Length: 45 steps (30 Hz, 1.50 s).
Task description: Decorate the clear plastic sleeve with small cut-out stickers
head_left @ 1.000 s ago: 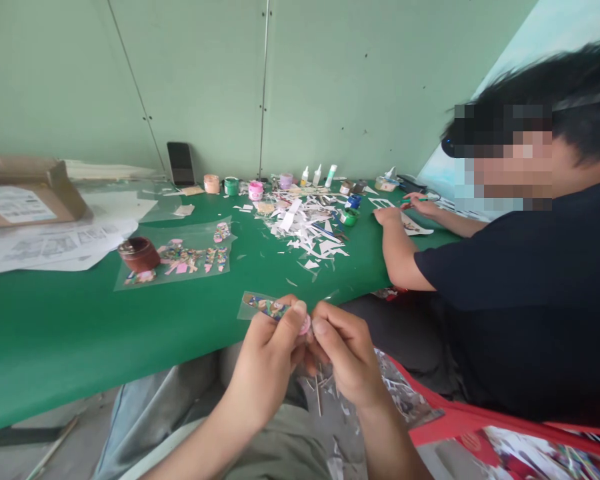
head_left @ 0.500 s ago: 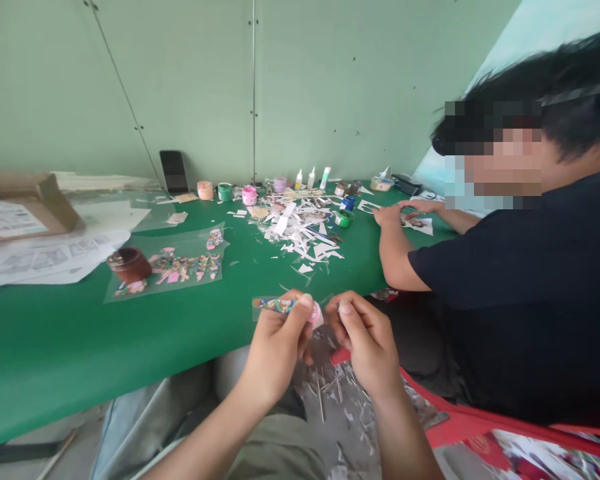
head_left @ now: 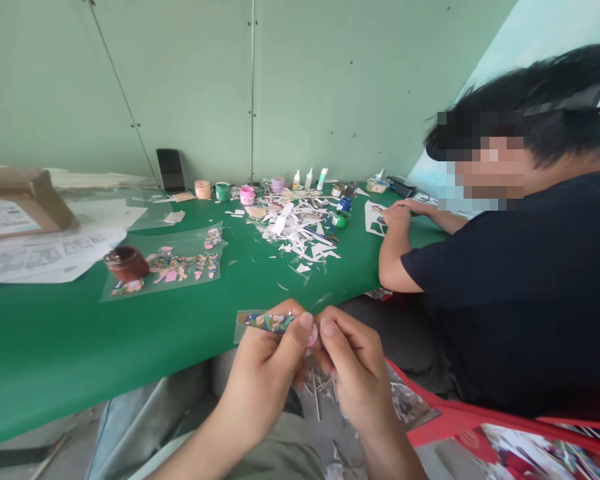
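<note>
A narrow strip of patterned paper (head_left: 269,322), blue, green and tan with a pink end, is pinched in my left hand (head_left: 273,360) between thumb and fingers. Clear film sticks out past its left end. My right hand (head_left: 353,360) is closed at the strip's pink end, its thumb and forefinger pressed together and meeting the left fingertips. Whether it grips the strip's edge or some film is hidden. Both hands are held over my lap, just off the front edge of the green table (head_left: 190,333).
A clear sheet (head_left: 150,293) bears patterned cut-outs and a brown jar (head_left: 126,265). White paper scraps (head_left: 300,230) lie heaped mid-table, with paint jars (head_left: 247,195) and glue bottles behind. A co-worker (head_left: 510,280) sits at the right. A cardboard box (head_left: 23,200) stands left.
My right hand has moved left against the left hand, closing the gap at the strip's pink end. Both hands sit slightly lower. The co-worker's paper has shifted.
</note>
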Tool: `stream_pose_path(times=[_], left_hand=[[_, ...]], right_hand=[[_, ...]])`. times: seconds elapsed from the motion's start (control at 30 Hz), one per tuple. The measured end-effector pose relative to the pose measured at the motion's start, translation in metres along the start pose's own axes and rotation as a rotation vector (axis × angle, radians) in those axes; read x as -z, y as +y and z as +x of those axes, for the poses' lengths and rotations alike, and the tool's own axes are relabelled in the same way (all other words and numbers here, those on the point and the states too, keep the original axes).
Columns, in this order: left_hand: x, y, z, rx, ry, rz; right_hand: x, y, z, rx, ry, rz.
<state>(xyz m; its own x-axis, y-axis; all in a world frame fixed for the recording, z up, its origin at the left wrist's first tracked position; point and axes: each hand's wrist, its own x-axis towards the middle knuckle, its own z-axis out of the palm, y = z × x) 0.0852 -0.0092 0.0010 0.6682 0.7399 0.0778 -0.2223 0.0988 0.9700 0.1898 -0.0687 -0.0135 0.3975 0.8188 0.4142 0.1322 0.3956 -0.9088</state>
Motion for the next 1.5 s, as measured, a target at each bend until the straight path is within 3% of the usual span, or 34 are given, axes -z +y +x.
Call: stream_pose_path(times=[0.2, 0.4, 0.53, 0.87, 1.17, 1.5], left_hand=[[-0.001, -0.002, -0.005, -0.061, -0.007, 0.066], [-0.003, 0.003, -0.004, 0.024, -0.005, -0.06], [-0.001, 0.003, -0.004, 0.008, 0.0, -0.015], [0.002, 0.011, -0.009, -0.161, -0.027, 0.191], [0.002, 0.007, -0.017, -0.08, 0.0, 0.093], [-0.006, 0.006, -0.01, 0.005, 0.044, -0.065]], right_hand=[[-0.003, 0.003, -0.007, 0.02, 0.023, 0.024], [-0.007, 0.005, -0.012, 0.026, -0.047, 0.11], [-0.011, 0.002, -0.009, 0.059, 0.034, 0.072], [-0.015, 0.002, -0.013, 0.071, 0.066, 0.104], [-0.016, 0.015, -0.02, 0.125, 0.009, 0.082], [-0.005, 0.011, -0.013, 0.203, -0.042, -0.082]])
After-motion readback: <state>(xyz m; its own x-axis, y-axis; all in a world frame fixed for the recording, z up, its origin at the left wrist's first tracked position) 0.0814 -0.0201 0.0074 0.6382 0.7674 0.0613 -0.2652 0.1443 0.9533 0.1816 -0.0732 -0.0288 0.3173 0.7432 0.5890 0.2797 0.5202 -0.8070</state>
